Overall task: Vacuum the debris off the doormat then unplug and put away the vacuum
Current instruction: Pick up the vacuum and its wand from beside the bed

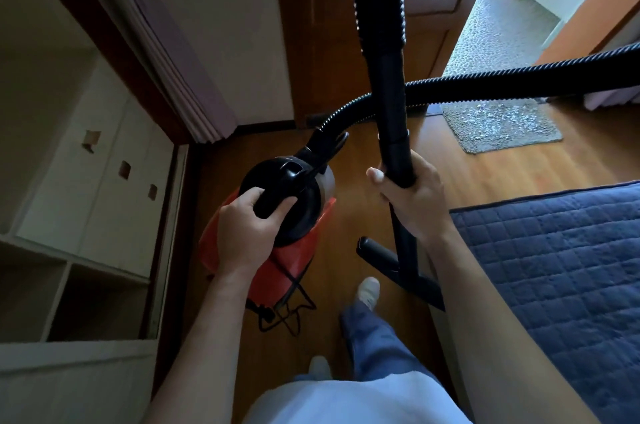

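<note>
On the wooden floor [485, 177] between an open closet [86, 181] and a bed with a blue quilt [554, 285], person standing, looking down.

- Left hand [247, 233]: fingers [284, 207] curled round the black top handle of the red vacuum [298, 250]. The canister looks carried rather than parked, though I cannot tell whether it touches the floor.
- Right hand [412, 195]: wrapped round the black wand [393, 112], which stands near upright. Floor nozzle [391, 266] is low, beside the person's feet.
- Hose [519, 80]: loops from the canister's front up and off to the right, crossing behind the wand.
- Cord [291, 312]: hangs in a loose tangle under the canister. Its far end isn't clear, and no socket is in view.
- Doormat [502, 127]: grey, ahead and to the right by the open doorway, well apart from the nozzle. It is speckled with pale flecks, so not yet vacuumed.

Judgement: this is the first step, bringing the machine to the mat. No suction work has started.

Next move calls for: setting the canister down near the mat, freeing the left hand, untangling the cord and finding a socket, then lowering the nozzle flat onto the mat. Watch that the cord doesn't snag the feet.
</note>
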A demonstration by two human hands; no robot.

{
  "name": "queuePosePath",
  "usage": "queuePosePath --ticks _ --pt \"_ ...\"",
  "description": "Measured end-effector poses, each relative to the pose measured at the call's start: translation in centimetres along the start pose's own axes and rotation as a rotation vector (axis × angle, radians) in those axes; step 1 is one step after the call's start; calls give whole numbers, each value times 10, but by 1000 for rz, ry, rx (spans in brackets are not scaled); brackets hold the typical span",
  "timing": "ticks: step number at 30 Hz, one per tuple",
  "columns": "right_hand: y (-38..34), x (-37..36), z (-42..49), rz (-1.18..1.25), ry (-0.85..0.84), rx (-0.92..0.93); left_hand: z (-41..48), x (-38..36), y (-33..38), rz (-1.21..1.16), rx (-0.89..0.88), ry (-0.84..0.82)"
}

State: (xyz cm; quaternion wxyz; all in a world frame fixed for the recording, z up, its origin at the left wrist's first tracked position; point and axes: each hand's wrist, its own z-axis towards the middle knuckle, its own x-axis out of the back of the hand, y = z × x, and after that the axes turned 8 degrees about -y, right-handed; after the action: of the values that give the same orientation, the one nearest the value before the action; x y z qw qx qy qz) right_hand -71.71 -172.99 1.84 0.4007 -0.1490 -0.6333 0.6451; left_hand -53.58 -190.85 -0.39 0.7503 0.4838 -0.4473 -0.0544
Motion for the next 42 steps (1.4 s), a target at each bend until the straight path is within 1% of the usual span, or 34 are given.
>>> queuePosePath --ticks 9,14,18,23,27,34,42 --pt "55 50 135 57 19 -32 147 -60 8 21 -18 -23" --pt "74 99 227 57 19 -13 244 -99 39 58 -49 -17" --pt "82 141 291 55 41 41 310 -127 69 49 -87 -1" --pt "94 173 347 55 85 70 373 -157 96 4 -113 -16" --pt "109 197 380 26 113 56 419 -186 111 -26 -101 -47" --pt "153 247 439 16 249 -56 512 -243 123 -56 -89 -124" --pt "189 309 539 35 469 -140 655 -322 155 -72 -169 -305"
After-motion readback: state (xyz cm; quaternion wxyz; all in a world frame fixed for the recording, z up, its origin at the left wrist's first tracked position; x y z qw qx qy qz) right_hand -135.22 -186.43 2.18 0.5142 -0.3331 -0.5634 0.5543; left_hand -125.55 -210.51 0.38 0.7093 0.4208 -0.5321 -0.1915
